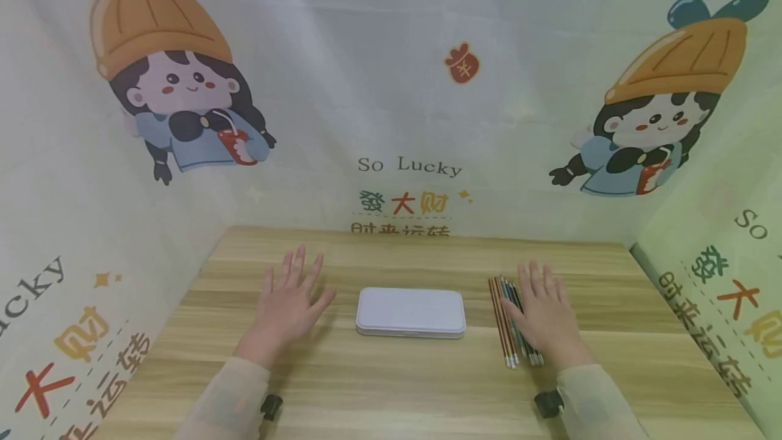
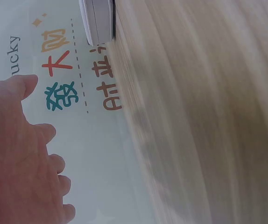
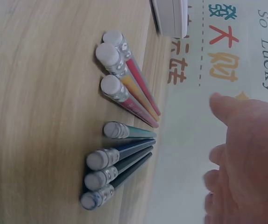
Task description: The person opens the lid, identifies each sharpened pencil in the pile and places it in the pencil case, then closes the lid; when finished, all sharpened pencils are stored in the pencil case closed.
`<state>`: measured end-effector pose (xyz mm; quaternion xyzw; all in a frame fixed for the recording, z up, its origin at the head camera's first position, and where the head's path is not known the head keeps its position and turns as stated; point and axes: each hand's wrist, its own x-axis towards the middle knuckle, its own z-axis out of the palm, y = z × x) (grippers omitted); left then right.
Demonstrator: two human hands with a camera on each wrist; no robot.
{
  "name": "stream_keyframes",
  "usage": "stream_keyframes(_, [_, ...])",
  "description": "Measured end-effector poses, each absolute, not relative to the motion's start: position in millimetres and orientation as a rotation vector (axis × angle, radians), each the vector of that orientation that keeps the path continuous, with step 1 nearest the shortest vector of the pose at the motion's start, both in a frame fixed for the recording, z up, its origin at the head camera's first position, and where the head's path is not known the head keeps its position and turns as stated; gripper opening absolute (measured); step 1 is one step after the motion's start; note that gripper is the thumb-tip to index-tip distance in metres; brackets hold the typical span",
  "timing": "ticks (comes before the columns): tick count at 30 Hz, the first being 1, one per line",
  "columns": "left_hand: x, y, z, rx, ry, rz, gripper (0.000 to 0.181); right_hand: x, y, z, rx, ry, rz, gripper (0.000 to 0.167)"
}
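Observation:
A closed white case (image 1: pixel 411 311) lies on the wooden table between the two hands. Left of it, my left hand (image 1: pixel 286 311) is held with fingers spread, holding nothing; the left wrist view shows that hand (image 2: pixel 22 154) apart from the case (image 2: pixel 97 21). Several pencils (image 1: pixel 504 324) lie side by side right of the case, their white eraser ends toward the near side. My right hand (image 1: pixel 546 318) hovers beside and partly over them, fingers extended. In the right wrist view the hand (image 3: pixel 250 158) is clear of the pencils (image 3: pixel 134 88), red, yellow, green and dark ones.
The wooden table (image 1: pixel 379 392) ends at a printed cloth backdrop (image 1: pixel 318 87) with cartoon figures and lettering, which also hangs at both sides. A small dark object sits at each wrist.

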<state>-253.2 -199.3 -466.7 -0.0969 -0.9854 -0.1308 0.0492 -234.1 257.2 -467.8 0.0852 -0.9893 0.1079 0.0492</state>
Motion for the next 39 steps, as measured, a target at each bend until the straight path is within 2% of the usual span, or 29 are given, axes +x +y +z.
stream_keyframes(11, [-249, -196, -463, -0.347, -2.944, -0.499, 0.083, -239, 253, -468, 0.284, -2.963, 0.366, 0.074])
stream_keyframes(15, [-251, -195, -463, -0.462, -2.927, -0.618, 0.084, -243, 246, -468, 0.401, -2.920, 0.465, 0.065])
stream_keyframes(18, [-253, -192, -465, -0.558, -2.926, -0.706, 0.077, -246, 238, -471, 0.567, -2.886, 0.573, 0.060])
stream_keyframes(21, [-256, -189, -466, -0.648, -2.930, -0.759, 0.071, -249, 229, -473, 0.712, -2.878, 0.650, 0.061])
stream_keyframes(30, [-265, -168, -475, -0.822, -3.036, -0.757, 0.076, -257, 208, -473, 0.912, -2.928, 0.776, 0.073])
stream_keyframes(39, [-275, -155, -478, -0.857, -3.042, -0.796, 0.078, -260, 200, -472, 0.872, -3.003, 0.701, 0.071])
